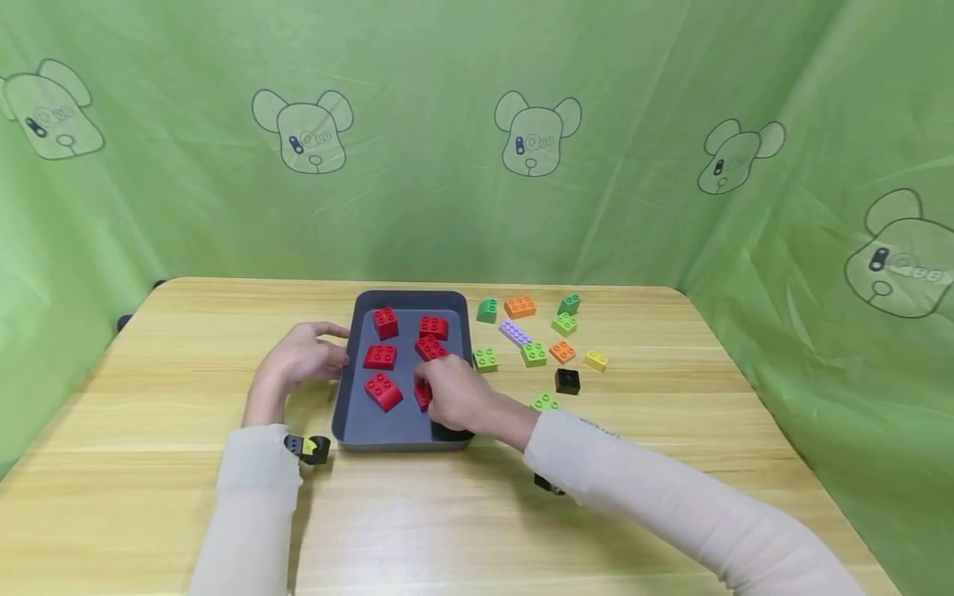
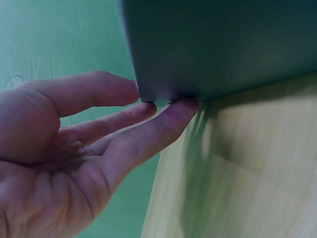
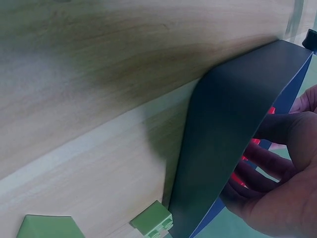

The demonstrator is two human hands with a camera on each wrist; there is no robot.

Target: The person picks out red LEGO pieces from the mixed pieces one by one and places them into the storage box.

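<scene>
A dark grey tray (image 1: 406,426) lies on the table with several red building bricks (image 1: 381,358) spread over its floor. My right hand (image 1: 456,396) reaches over the tray's right wall, and its fingers hold a red brick (image 1: 422,397) low in the tray. Most of that brick is covered by the hand, and in the right wrist view the tray wall hides the fingertips. Against the tray's left wall, my left hand (image 1: 304,356) rests its extended fingertips. In the left wrist view, thumb and fingers (image 2: 136,141) touch the wall near its lower edge.
Right of the tray lie loose bricks: light green (image 1: 533,355), dark green (image 1: 488,311), orange (image 1: 519,307), yellow (image 1: 595,360), black (image 1: 567,381) and a long purple one (image 1: 514,333). A light green brick (image 1: 485,360) sits close beside the tray. Green curtains (image 1: 425,207) surround the table.
</scene>
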